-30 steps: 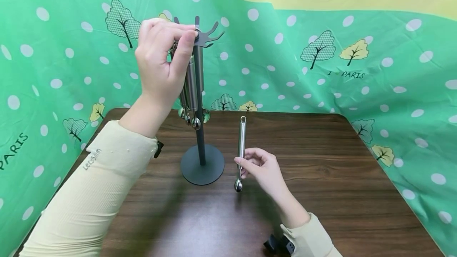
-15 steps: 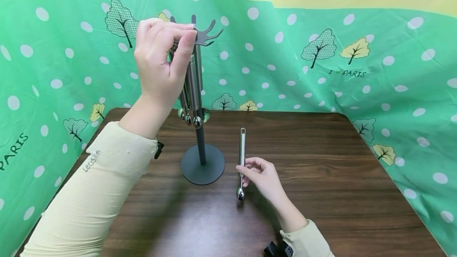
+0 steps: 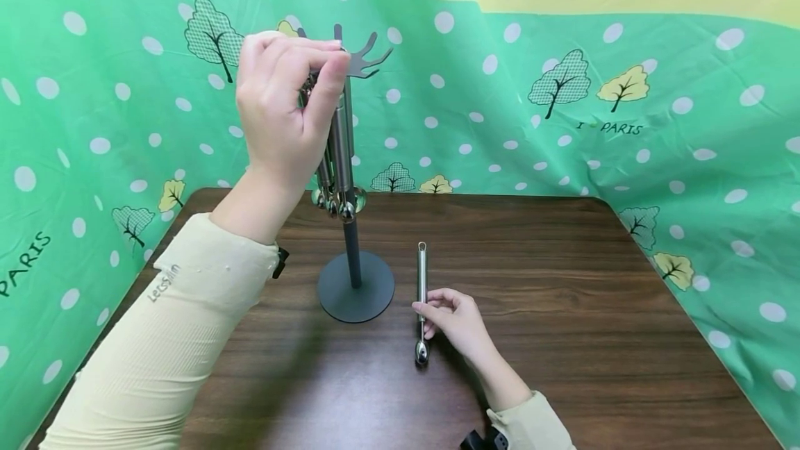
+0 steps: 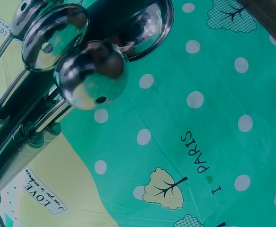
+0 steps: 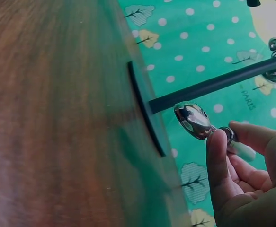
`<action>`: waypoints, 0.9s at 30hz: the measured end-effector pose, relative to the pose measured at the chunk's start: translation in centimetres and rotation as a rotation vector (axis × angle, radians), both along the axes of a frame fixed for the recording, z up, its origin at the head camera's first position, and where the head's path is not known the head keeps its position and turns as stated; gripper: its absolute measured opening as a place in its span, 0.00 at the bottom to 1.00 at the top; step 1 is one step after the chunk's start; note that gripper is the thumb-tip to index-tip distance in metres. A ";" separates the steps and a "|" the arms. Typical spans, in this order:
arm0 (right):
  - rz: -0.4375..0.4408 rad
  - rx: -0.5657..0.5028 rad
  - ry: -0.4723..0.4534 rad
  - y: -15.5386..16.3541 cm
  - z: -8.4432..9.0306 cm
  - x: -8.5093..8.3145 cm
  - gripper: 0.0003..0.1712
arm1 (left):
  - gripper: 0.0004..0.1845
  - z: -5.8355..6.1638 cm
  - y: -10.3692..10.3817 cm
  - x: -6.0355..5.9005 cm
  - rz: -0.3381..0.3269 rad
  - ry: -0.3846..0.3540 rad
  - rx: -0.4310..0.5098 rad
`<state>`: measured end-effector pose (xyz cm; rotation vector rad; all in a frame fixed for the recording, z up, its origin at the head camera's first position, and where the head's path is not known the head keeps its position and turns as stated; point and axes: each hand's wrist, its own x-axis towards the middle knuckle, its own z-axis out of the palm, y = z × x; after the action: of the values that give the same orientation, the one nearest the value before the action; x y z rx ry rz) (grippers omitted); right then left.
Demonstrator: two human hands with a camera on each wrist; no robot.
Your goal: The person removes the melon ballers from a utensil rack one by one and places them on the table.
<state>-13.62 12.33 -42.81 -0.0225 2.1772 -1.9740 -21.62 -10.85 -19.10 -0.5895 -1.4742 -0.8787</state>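
1. Cream sleeve (image 3: 156,339) fills the lower left of the head view, rising to the left hand (image 3: 281,106) in the upper left.
2. Its fingers and thumb pinch the top of one hanging spoon (image 3: 340,151) at the hook ring of the dark stand (image 3: 355,283), just left of centre.
3. Shiny spoon bowls (image 4: 90,73) crowd the upper left of the left wrist view, hanging close together beside the stand's post.
4. Right of the stand's round base, near the centre of the wooden table (image 3: 594,311), the right hand (image 3: 453,318) grips a single steel spoon (image 3: 421,297) low on its handle, held upright.
5. Its bowl points down, at or just above the tabletop; whether it touches cannot be told.
6. Green dotted cloth (image 3: 625,103) backs the table.
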 end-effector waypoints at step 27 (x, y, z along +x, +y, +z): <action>0.020 0.096 -0.109 0.6 -2.6 -0.7 0.18 | 0.32 0.1 0.4 0.5 0.106 -0.016 -0.014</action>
<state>-14.30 12.90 -45.43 0.0751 2.1906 -1.8131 -21.08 -10.43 -18.96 -0.5108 -1.5135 -0.7921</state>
